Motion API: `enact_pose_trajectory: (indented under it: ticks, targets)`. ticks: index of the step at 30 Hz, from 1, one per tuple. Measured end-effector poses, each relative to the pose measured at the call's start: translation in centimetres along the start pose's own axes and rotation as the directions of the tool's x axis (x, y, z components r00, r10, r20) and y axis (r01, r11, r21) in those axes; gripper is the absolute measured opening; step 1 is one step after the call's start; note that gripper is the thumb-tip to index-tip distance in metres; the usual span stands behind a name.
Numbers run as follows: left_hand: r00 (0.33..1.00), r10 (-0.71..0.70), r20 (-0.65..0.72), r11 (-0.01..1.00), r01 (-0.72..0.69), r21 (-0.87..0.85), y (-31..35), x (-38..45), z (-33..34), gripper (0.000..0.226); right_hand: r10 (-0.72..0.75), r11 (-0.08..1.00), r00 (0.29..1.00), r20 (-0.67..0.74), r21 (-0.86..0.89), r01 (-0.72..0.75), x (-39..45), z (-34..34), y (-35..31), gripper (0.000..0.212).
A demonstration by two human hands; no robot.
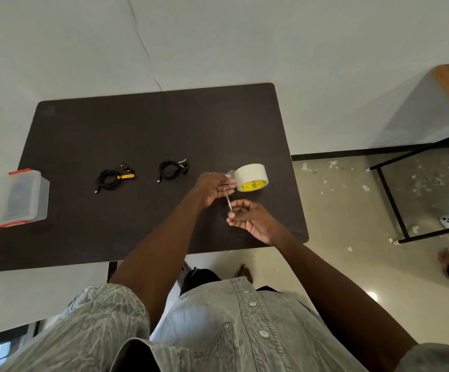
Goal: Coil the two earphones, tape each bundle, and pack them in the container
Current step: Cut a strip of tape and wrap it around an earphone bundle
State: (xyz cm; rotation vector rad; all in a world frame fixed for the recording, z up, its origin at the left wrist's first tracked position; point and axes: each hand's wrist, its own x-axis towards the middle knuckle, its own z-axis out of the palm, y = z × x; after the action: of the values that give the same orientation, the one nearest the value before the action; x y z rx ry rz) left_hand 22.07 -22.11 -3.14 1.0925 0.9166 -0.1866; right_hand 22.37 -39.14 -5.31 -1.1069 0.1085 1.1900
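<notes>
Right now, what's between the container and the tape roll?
Head view: two coiled earphones lie between the container and the tape roll, the yellow-accented one nearer the container, the other nearer the left hand.

On the dark rectangular tabletop [137, 130], the clear lidded plastic container with red clips [23, 197] sits at the left edge. Right of it lies the coiled black earphone with yellow parts [113, 177], then the coiled all-black earphone [171, 169]. Farthest right stands the cream tape roll [251, 177], near the table's right edge.
</notes>
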Motion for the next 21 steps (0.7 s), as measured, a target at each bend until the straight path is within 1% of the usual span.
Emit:
enact_pose_trajectory:
  ticks: [2,5,7,12,16,19,21]
  targets:
    - [1.000,0.003,-0.010,1.000,-0.003,-0.007,0.1,-0.1,0.1,0.009,-0.004,1.000,1.000,-0.004,-0.031,0.004,0.1,-0.1,0.2,0.032]
    - [1.000,0.025,-0.017,1.000,-0.025,-0.007,-0.1,0.0,0.1,0.008,-0.047,0.985,0.999,-0.008,-0.169,0.045,0.2,-0.2,0.5,0.021]
    - [0.999,0.040,-0.023,0.999,-0.040,0.000,-0.1,0.1,0.1,0.008,-0.063,0.971,0.998,0.009,-0.229,0.064,0.3,-0.3,0.3,0.015]
    - [0.998,0.045,-0.034,0.999,-0.044,0.026,0.1,0.2,0.2,0.008,-0.017,0.929,0.998,0.062,-0.368,0.039,0.6,-0.1,-0.4,0.022]
    - [0.999,0.039,-0.029,0.999,-0.038,0.034,0.3,0.0,0.2,0.010,0.050,0.928,0.996,0.074,-0.371,-0.019,0.9,-0.6,-0.2,0.031]
    - [1.000,0.021,-0.019,0.999,-0.021,0.036,0.3,0.0,0.1,0.013,0.066,0.941,0.994,0.083,-0.336,-0.034,1.2,-1.1,0.1,0.019]
    - [1.000,0.012,-0.022,0.999,-0.012,0.036,0.4,-0.1,0.1,0.014,0.061,0.950,0.995,0.074,-0.311,-0.035,1.4,-1.2,0.0,0.016]
